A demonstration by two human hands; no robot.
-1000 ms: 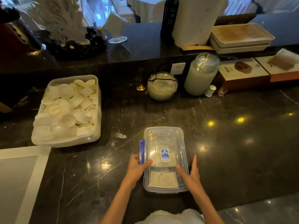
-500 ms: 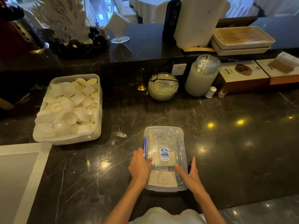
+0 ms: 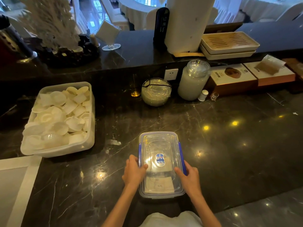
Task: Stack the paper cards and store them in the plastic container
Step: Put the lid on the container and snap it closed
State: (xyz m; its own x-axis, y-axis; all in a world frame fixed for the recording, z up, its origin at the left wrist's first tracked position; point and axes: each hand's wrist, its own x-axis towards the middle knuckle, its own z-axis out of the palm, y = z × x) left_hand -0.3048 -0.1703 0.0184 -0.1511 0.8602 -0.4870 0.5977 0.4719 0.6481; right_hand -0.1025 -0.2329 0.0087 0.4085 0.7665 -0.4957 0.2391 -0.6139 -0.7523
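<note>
Tub of white dishes (image 3: 89, 112); glass jar (image 3: 193, 81)

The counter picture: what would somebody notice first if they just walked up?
Probably the clear plastic container at the near edge of the dark marble counter, with the left hand and right hand pressing its blue side clips and paper cards inside. Next, the big white tub of pale shell-like pieces at far left.

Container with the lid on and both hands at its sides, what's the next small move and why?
Probably press the blue side clips down until they latch. The lid already sits on the container, the cards lie inside, and the left hand and right hand rest right on the clips.
</note>
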